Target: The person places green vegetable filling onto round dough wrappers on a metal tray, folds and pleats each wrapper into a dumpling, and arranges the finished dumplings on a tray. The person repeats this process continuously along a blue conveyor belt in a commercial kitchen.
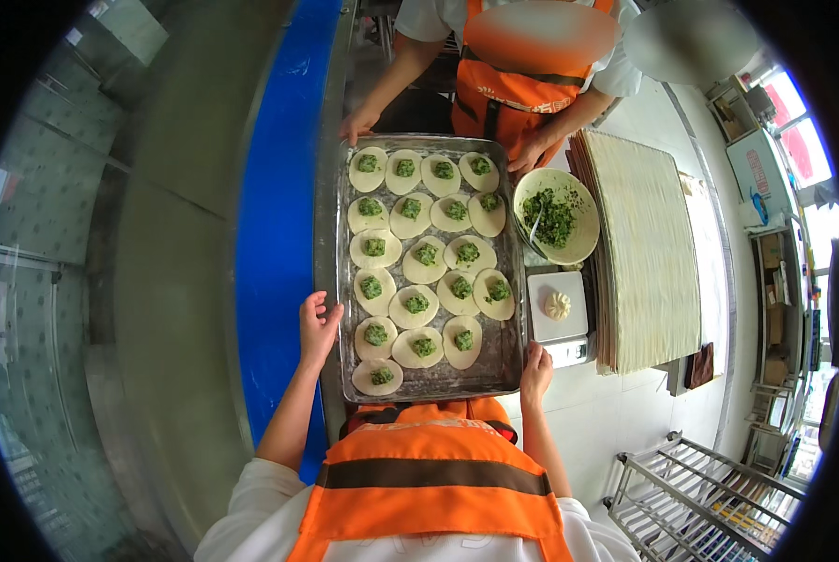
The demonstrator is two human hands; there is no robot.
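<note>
Before me lies a metal tray (489, 365) with several flat rounds of dough (414, 307), each topped with a lump of chopped green filling (423, 346). My left hand (319, 327) is at the tray's left side, fingers curled and partly apart; whether it grips the rim cannot be told. At the lower right corner my right hand (536, 372) is closed on the tray's rim. Across from me, a co-worker's two hands (360, 125) are at the far corners. Right of the tray are a bowl of green filling (563, 218) with a spoon and a scale (567, 351) bearing a pleated bun (557, 305).
A blue conveyor belt (272, 246) runs along the left, beside a metal surface (173, 281). Stacked boards or trays (644, 253) stand right of the bowl. A metal rack (693, 492) is at the lower right. The co-worker in an orange apron (503, 105) stands opposite.
</note>
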